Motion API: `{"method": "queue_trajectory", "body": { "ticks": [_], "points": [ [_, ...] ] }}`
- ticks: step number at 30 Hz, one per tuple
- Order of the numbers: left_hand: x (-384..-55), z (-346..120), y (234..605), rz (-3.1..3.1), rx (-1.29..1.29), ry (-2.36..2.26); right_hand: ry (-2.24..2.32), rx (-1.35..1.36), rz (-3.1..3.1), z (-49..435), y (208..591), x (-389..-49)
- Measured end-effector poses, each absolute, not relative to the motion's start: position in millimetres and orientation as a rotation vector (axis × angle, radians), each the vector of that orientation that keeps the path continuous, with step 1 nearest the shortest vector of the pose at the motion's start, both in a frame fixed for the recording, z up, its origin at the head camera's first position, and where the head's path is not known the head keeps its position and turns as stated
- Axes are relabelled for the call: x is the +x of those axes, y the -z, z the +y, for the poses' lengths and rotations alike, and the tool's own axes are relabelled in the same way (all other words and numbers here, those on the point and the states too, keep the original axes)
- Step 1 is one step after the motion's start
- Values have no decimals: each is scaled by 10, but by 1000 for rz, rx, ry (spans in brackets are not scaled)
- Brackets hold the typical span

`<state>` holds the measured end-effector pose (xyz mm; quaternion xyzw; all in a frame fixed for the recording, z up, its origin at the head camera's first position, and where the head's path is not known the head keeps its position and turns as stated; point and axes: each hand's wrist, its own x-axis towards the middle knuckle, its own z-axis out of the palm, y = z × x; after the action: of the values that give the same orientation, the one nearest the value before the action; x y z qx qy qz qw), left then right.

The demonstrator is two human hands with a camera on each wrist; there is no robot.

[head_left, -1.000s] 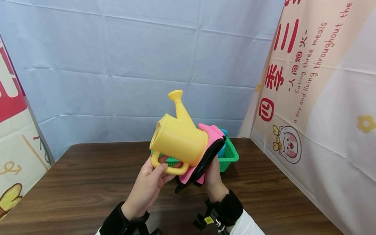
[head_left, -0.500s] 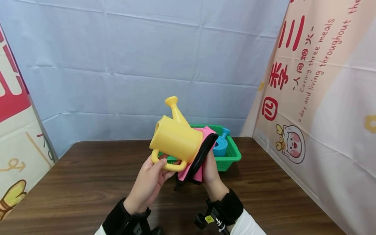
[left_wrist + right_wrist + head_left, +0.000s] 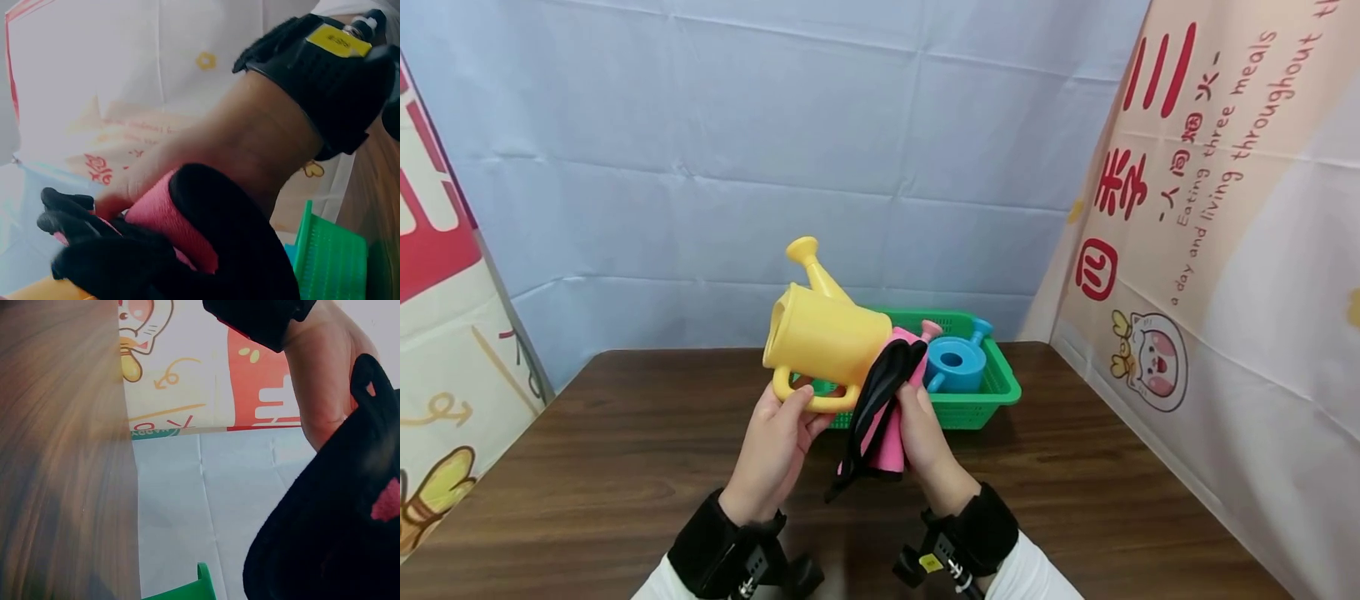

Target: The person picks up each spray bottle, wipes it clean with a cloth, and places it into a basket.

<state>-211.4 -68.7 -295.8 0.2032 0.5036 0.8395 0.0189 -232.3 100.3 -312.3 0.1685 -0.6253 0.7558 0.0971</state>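
A yellow toy watering can [image 3: 827, 335] is tipped on its side, its open top to the left and its spout rising. My left hand [image 3: 771, 454] grips it by the handle, thumb over the handle. My right hand [image 3: 931, 450] holds a bunched pink cloth [image 3: 891, 446] with black edging against the can's base. In the left wrist view, the cloth's black edging [image 3: 231, 231] covers much of my right fingers. In the right wrist view, the black edging [image 3: 312, 531] fills the right side, and my left hand [image 3: 325, 381] is partly hidden behind it.
A green basket [image 3: 992, 398] stands on the wooden table [image 3: 662, 467] behind my hands. It holds a blue toy watering can [image 3: 962, 367]; a pink sprinkler head [image 3: 931, 328] shows beside it. A pale blue curtain [image 3: 700, 167] hangs behind, with printed curtains at both sides.
The watering can and both hands have moved slightly left and up. The cloth has slid down along the base and is now more bunched, revealing more of the basket and blue can.
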Motion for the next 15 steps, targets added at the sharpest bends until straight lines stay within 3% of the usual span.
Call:
{"method": "queue_trajectory", "body": {
  "ticks": [15],
  "points": [
    [-2096,-662,2989,1661,748,-2497,-2301,382,-1792,1176,3087,-2376]
  ]
}}
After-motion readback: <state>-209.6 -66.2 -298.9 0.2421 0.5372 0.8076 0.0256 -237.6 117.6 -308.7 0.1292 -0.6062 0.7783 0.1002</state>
